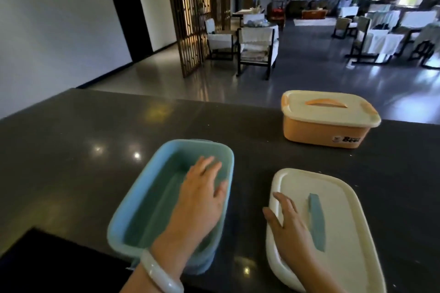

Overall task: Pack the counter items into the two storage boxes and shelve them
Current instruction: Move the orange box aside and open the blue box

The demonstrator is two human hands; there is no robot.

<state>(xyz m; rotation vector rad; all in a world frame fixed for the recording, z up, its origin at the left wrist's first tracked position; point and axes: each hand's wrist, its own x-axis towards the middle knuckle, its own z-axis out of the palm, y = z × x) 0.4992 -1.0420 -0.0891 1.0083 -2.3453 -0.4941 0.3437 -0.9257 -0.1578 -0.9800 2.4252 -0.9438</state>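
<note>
Your left hand (202, 188) hovers flat-fingered, grasping nothing, inside the blue box (133, 200) at seven o'clock; your right hand (289, 223) rests relaxed on its cream lid (338, 216) at five. Lift the lid level, align corners, press evenly.

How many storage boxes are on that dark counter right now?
2. The blue box sits open near the front, the left hand reaching into it. The orange box stands closed farther back on the right. A loose cream lid lies under the right hand.

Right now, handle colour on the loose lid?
Blue-green, on the cream lid; head view.
</note>
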